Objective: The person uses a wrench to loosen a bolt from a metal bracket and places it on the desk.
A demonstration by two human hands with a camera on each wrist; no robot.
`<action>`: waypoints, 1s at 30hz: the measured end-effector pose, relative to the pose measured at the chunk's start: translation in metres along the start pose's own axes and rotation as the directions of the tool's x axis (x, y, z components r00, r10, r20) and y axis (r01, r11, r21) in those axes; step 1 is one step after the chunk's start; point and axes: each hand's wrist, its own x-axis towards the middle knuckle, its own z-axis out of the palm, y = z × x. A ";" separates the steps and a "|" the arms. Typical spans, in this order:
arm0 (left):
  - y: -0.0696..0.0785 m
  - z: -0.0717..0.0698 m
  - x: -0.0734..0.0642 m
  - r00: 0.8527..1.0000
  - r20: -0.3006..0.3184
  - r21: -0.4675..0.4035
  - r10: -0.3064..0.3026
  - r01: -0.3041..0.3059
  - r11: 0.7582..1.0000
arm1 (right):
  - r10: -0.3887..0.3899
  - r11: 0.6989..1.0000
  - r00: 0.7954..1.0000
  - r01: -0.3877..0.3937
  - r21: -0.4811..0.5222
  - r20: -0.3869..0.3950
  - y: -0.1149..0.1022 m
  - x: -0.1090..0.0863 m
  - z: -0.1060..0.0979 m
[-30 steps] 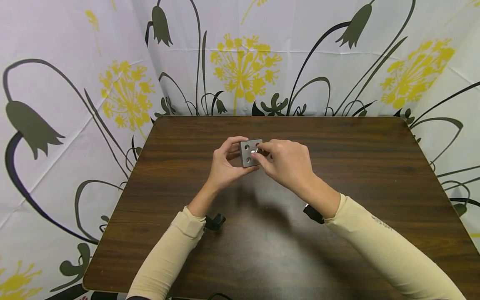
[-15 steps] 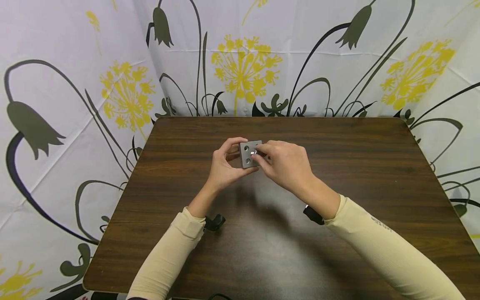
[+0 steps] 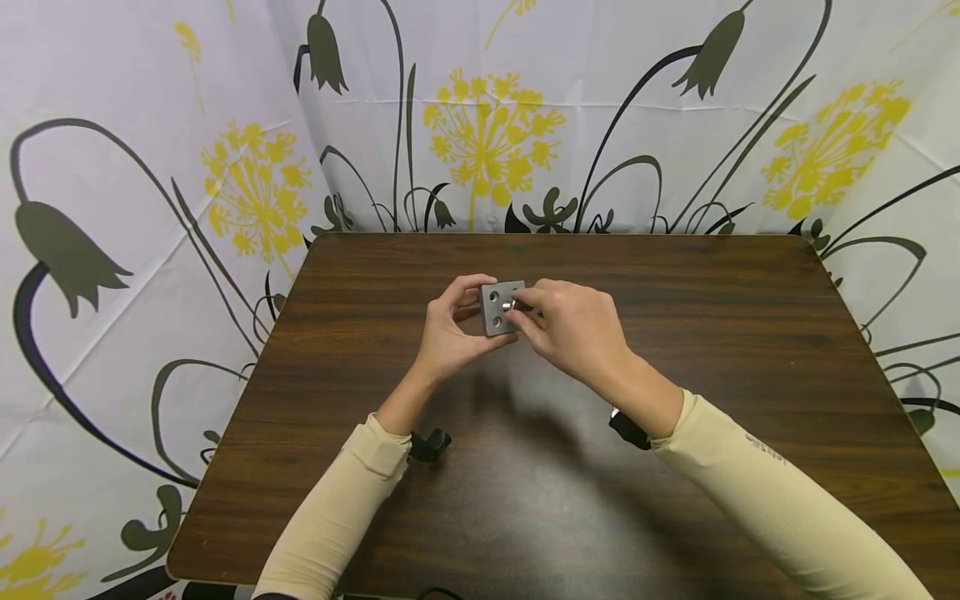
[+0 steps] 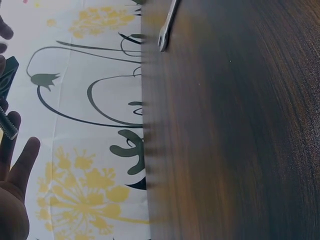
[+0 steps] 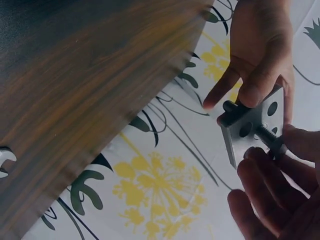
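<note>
My left hand (image 3: 444, 335) holds a grey metal block (image 3: 488, 309) with several round holes, thumb below and fingers at its upper edge. Between the thumb and fingers of my right hand (image 3: 579, 327) is a bolt (image 5: 270, 138). Its threaded shank points at the block's holed face in the right wrist view, tip right at the face among the holes. A short dark round peg (image 5: 230, 107) sticks out at the block's edge near the left thumb. Only part of the left hand (image 4: 20, 172) and the bolt's threaded end (image 4: 9, 129) show in the left wrist view.
The hands are raised over a brown wood-grain table (image 3: 712, 333). An open-end wrench (image 4: 164, 39) lies on it near the edge, its jaw end also showing in the right wrist view. A flower-printed white curtain (image 3: 600, 125) stands behind the table.
The right fingers shift slightly around the bolt at the block's face. The left hand and the block stay nearly still.
</note>
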 end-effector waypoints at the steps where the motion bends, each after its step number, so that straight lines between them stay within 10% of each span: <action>1: 0.000 0.000 0.000 1.000 -0.001 0.001 0.000 0.000 1.000 | -0.021 1.000 1.000 0.021 0.007 0.002 0.000 0.000 0.000; 30: 0.006 -0.002 0.000 1.000 -0.006 -0.005 -0.003 0.003 1.000 | -0.054 0.998 0.999 0.054 0.012 -0.003 -0.001 -0.002 -0.001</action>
